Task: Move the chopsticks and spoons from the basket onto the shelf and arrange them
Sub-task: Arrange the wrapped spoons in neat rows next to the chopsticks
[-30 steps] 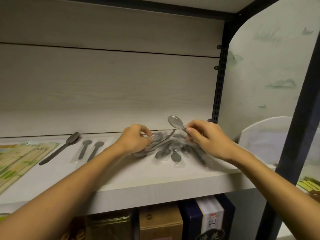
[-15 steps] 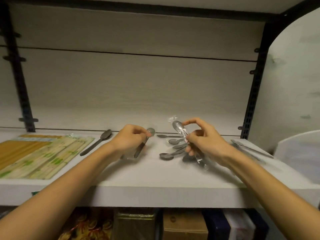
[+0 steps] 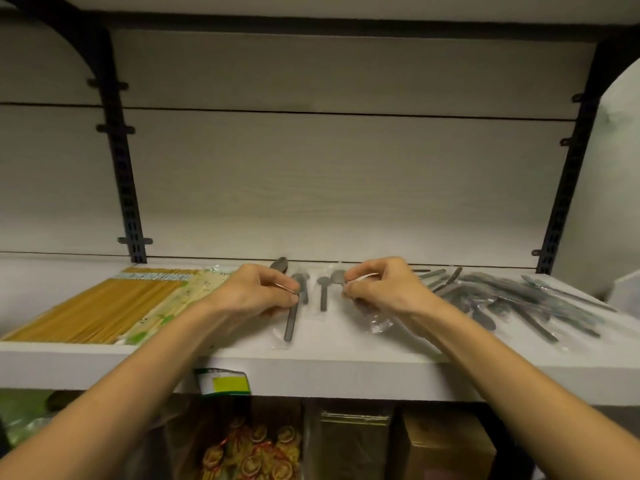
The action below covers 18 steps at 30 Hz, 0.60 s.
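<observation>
The left hand (image 3: 256,294) pinched a wrapped spoon (image 3: 290,320); the right hand (image 3: 377,289) pinched another spoon's wrapper (image 3: 379,322). At nine o'clock, chopsticks (image 3: 100,310) lay arranged on the shelf (image 3: 329,372); at three o'clock, a loose spoon pile (image 3: 519,306) awaited sorting.

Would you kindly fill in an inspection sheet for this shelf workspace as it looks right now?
Surface: white shelf board, dimly lit.
Job's things: chopstick packs lie in flat rows at the left; wrapped spoons lie side by side in the middle; an unsorted spoon pile lies at the right.
Clutter: nothing seen.
Grippers: left hand pinches a wrapped spoon; right hand pinches another spoon's wrapper.
Cables: nothing seen.
Surroundings: black uprights on a pale back panel; boxes and packaged goods below.
</observation>
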Motion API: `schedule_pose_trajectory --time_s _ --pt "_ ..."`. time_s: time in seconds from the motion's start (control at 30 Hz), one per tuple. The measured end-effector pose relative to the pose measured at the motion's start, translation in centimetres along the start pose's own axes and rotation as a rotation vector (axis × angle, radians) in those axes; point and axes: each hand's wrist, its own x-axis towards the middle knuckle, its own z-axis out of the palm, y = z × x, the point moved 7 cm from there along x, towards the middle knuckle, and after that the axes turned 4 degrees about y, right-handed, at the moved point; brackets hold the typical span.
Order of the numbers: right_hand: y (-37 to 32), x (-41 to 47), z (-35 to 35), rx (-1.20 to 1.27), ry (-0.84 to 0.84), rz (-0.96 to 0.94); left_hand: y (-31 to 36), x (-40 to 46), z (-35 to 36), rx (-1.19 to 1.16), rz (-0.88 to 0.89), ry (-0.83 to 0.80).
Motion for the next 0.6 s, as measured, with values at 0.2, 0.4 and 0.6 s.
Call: schedule_pose_trajectory --time_s 0.2,0.4,0.6 --pt "1.2 -0.2 3.0 -0.155 0.097 -0.007 -0.8 0.0 1.0 -0.047 -0.002 -0.056" --pt "0.6 -0.7 4.5 -0.472 0.086 -0.157 -0.2 0.8 1.5 0.331 0.210 -0.057" --pt "0.3 -0.9 3.6 -0.601 0.102 -0.241 0.7 1.4 0.2 0.622 0.331 0.017"
